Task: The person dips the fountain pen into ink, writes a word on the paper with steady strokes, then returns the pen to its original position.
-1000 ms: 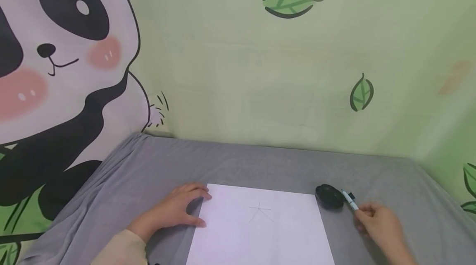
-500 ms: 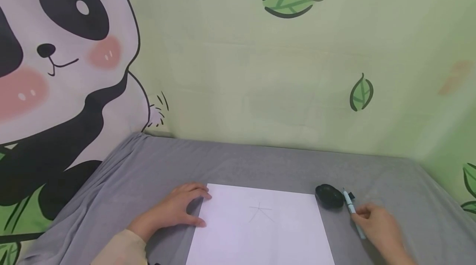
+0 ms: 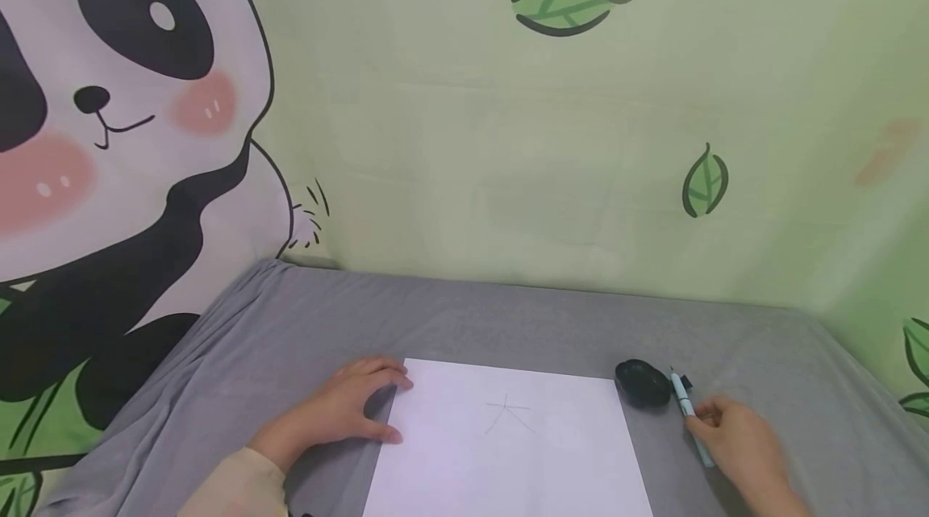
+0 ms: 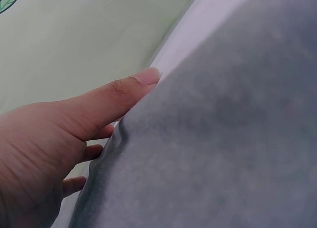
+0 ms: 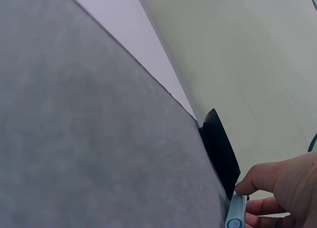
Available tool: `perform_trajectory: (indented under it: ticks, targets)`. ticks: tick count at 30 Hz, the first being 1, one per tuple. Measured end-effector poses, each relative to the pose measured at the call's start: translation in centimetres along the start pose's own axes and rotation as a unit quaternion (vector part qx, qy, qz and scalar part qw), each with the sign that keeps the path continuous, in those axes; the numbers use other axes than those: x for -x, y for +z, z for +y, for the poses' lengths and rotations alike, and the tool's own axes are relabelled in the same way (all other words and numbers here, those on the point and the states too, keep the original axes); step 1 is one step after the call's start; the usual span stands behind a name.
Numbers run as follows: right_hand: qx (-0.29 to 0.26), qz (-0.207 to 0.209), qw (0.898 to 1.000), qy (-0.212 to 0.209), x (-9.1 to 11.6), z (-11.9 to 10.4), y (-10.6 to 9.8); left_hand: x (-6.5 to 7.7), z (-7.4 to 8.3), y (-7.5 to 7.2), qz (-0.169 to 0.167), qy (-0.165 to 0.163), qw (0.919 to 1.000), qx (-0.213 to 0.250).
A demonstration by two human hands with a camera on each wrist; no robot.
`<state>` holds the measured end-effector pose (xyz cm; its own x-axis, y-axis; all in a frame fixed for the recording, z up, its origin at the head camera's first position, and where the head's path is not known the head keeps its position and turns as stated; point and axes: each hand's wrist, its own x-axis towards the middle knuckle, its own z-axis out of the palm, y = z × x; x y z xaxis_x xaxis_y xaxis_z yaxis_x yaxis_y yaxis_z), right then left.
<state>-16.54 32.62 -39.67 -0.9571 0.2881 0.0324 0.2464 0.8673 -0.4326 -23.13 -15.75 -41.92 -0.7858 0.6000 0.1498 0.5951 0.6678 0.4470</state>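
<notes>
A white sheet of paper (image 3: 573, 452) lies on the grey cloth, with a few thin strokes near its top: a horizontal line, a short vertical and two slanting legs. My left hand (image 3: 356, 404) rests at the sheet's left edge, thumb and fingers spread apart and fingertips on the paper. To the right of the sheet, my right hand (image 3: 740, 436) pinches a light blue pen (image 3: 682, 396) between thumb and fingers, low over the cloth. The pen's tip points away from me, and its back end shows below the fingers. In the right wrist view, the thumb (image 5: 260, 178) presses on the pen's side.
A smooth, rounded black object (image 3: 643, 383), shaped like a computer mouse, sits at the sheet's top right corner, just left of the pen. Grey cloth (image 3: 464, 315) covers the table up to a green backdrop (image 3: 435, 138) printed with a panda and leaves.
Over the first half second the pen has turned steeper and come down beside the black object, its back end coming into sight. Since then, almost no movement. The left hand has stayed in place.
</notes>
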Motion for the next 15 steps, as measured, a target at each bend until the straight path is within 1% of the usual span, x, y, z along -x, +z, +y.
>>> perform_trajectory:
  ticks: [11,15]
  targets:
    - [0.015,0.008,1.0,-0.005,0.14,-0.12,-0.31,0.04,0.12,0.1,0.003,0.004,1.0,-0.007]
    - [0.014,0.003,1.0,-0.001,0.18,-0.23,-0.35,-0.04,0.13,0.02,0.0,0.001,1.0,-0.008]
